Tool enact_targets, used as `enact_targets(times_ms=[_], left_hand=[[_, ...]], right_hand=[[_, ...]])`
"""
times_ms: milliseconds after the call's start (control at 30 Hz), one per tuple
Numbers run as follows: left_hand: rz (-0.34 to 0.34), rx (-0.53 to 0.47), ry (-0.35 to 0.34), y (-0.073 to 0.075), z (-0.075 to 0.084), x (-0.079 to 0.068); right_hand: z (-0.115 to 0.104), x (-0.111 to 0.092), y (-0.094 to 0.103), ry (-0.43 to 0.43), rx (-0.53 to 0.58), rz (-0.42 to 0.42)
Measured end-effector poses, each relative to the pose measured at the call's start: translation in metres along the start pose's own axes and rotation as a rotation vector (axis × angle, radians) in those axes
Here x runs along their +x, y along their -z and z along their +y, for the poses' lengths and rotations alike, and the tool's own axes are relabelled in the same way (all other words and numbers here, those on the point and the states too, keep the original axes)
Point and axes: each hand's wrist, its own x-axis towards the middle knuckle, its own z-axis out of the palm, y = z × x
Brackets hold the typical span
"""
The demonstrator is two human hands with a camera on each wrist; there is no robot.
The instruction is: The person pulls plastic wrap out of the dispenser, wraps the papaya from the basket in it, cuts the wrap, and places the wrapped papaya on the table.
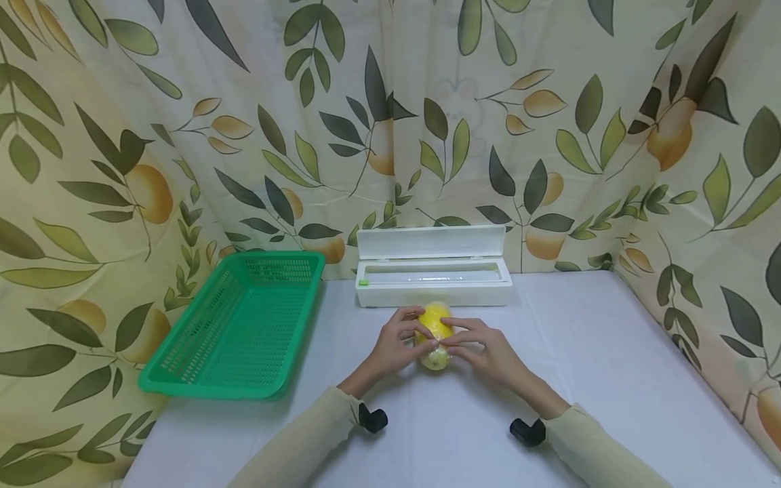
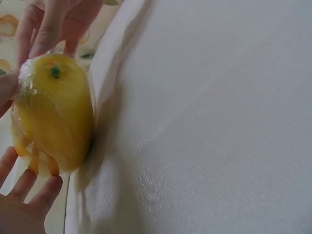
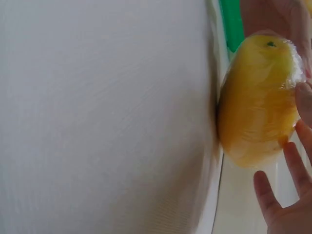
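A yellow oblong fruit [image 1: 436, 322] wrapped in clear cling film [image 1: 438, 344] rests on the white cloth, its green stem spot [image 2: 55, 72] showing through in both wrist views. From the left side, my left hand [image 1: 396, 342] pinches the film over the top with thumb and forefinger. My right hand [image 1: 478, 342] does the same from the right, the fingertips of both hands close together. Other fingers lie along the fruit's sides, some spread apart. Crinkled film gathers at one side of the fruit in the right wrist view.
Just behind the fruit stands a white cling film dispenser [image 1: 433, 296], its lid [image 1: 430, 242] raised and a green slider [image 1: 363, 282] at its left end. A green plastic basket [image 1: 291, 352] sits to the left. Leaf-patterned curtains [image 1: 427, 135] surround the white-covered table [image 1: 579, 346].
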Motion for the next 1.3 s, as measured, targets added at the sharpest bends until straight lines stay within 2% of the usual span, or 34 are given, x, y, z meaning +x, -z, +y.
enact_targets(times_ms=[300, 500, 600, 733, 867, 1033, 1300], left_hand=[[-0.015, -0.054, 0.063, 0.002, -0.003, 0.001], [-0.129, -0.045, 0.062, 0.008, -0.006, -0.001], [-0.166, -0.004, 0.061, 0.012, -0.006, -0.001], [-0.158, 0.037, 0.084, 0.012, -0.008, -0.001], [-0.154, -0.013, 0.11, 0.009, -0.011, 0.0], [-0.159, -0.048, 0.111, 0.006, -0.015, 0.002], [-0.152, -0.011, 0.109, 0.003, -0.012, 0.005]], right_hand=[[0.002, 0.003, -0.005, -0.022, 0.004, 0.039], [0.003, 0.001, -0.006, 0.026, -0.023, 0.047], [0.004, 0.001, -0.005, 0.031, -0.029, 0.037], [0.003, 0.003, -0.005, 0.004, -0.009, 0.018], [0.002, 0.006, -0.006, -0.022, 0.009, 0.042], [0.003, 0.009, -0.009, -0.053, 0.026, 0.089], [0.005, 0.012, -0.01, -0.111, 0.101, 0.059]])
